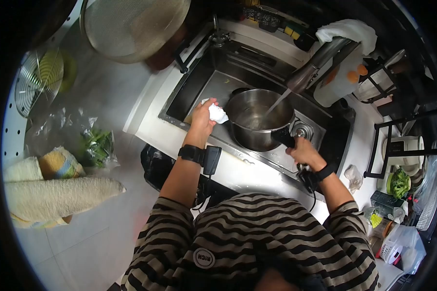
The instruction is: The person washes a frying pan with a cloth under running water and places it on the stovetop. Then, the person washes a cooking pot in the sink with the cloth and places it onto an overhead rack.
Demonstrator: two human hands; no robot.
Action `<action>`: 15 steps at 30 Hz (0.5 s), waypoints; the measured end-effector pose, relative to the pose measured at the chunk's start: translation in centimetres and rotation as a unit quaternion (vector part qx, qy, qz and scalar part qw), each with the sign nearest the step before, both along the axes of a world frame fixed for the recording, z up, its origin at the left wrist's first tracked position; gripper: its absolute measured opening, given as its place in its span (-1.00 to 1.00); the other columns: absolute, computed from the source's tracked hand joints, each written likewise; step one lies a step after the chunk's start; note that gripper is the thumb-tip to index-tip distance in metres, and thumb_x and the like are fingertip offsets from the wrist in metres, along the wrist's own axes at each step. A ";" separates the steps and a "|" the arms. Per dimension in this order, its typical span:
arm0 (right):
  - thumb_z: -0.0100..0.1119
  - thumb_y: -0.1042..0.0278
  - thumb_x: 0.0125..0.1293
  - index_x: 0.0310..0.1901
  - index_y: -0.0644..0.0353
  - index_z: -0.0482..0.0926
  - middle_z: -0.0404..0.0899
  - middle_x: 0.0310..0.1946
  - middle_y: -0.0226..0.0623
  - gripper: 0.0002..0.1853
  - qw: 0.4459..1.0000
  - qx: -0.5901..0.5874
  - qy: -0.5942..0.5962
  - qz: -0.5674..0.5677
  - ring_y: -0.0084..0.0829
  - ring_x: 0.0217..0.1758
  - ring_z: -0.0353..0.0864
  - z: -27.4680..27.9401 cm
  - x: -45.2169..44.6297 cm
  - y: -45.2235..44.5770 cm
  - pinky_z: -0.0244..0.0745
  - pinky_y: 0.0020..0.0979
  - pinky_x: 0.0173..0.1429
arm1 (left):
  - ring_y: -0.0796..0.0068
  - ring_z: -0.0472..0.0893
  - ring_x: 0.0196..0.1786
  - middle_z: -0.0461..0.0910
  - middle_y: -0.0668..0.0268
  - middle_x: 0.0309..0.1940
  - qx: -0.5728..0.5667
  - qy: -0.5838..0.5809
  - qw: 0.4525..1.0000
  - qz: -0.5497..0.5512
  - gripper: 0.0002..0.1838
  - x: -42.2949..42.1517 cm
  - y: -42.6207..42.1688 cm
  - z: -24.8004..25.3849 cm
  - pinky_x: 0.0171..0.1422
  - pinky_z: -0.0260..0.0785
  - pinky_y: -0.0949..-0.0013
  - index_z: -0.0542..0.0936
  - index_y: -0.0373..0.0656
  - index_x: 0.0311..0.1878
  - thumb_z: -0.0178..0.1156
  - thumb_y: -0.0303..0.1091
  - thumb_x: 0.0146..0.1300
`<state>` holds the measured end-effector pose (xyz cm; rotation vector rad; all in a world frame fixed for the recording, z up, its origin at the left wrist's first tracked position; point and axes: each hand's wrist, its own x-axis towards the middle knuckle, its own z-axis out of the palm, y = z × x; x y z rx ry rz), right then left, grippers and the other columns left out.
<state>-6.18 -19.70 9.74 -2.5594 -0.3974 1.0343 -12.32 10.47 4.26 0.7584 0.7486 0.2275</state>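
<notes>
A stainless steel pot (257, 136) with black side handles stands in the sink (213, 87). A stream of water falls into it from the faucet (306, 72), and water lies in its bottom. My left hand (203, 116), to the left of the pot, is closed around a crumpled white cloth or paper wad (217, 113); which of the two I cannot tell. My right hand (305, 152) is closed at the pot's near right black handle (282, 137). Some of its fingertips are hidden. Beside that hand shows the sink drain (302, 132).
A large round mesh strainer (131, 29) is at upper left. Bagged greens (98, 148) and towels (63, 194) lie at left. Right of the sink are a white bottle (331, 87), a black rack (379, 145) and a green vegetable (399, 183). A small tap (218, 36) rises behind.
</notes>
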 end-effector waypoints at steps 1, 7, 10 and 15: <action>0.13 0.19 -0.05 -0.33 0.49 0.47 0.54 -0.51 0.15 -0.58 0.998 -0.036 -0.025 0.035 0.00 -0.34 0.59 0.4 0.5 0.2 0.46 -0.21 -0.14 | 0.26 0.55 -0.25 0.51 0.22 -0.30 0.001 0.000 1.000 0.002 -0.80 -0.1 0.1 -0.1 -0.15 0.44 0.21 0.45 -0.23 -0.17 0.12 -0.36 0.18; -0.05 0.42 -0.02 -0.07 0.44 0.34 0.53 -0.27 0.16 -0.57 0.956 -0.148 -0.182 0.175 0.03 -0.15 0.54 -0.7 2.6 1.3 0.44 -0.16 -0.07 | 0.26 0.56 -0.21 0.51 0.22 -0.29 -0.005 -0.028 1.000 -0.008 -0.80 -0.8 -0.4 1.8 -0.14 0.44 0.21 0.45 -0.23 -0.17 0.13 -0.36 0.18; 0.03 0.41 -0.04 -0.16 0.45 0.40 0.54 -0.37 0.12 -0.63 0.965 -0.110 -0.143 0.190 0.03 -0.30 0.56 -0.6 3.4 1.2 0.46 -0.18 -0.20 | 0.27 0.56 -0.21 0.52 0.22 -0.30 -0.004 -0.029 1.000 -0.003 -0.80 -1.9 -0.6 2.8 -0.13 0.44 0.22 0.45 -0.23 -0.17 0.13 -0.37 0.18; 0.20 0.43 -0.08 -0.51 0.40 0.48 0.48 -0.68 -0.25 -0.82 0.980 0.133 0.141 -0.048 -0.41 -0.71 0.45 -1.6 4.7 0.9 0.34 -0.43 -0.62 | 0.30 0.55 -0.23 0.51 0.22 -0.31 -0.007 -0.071 0.997 0.014 -0.82 -3.5 0.3 3.7 -0.12 0.44 0.25 0.44 -0.25 -0.20 0.12 -0.37 0.19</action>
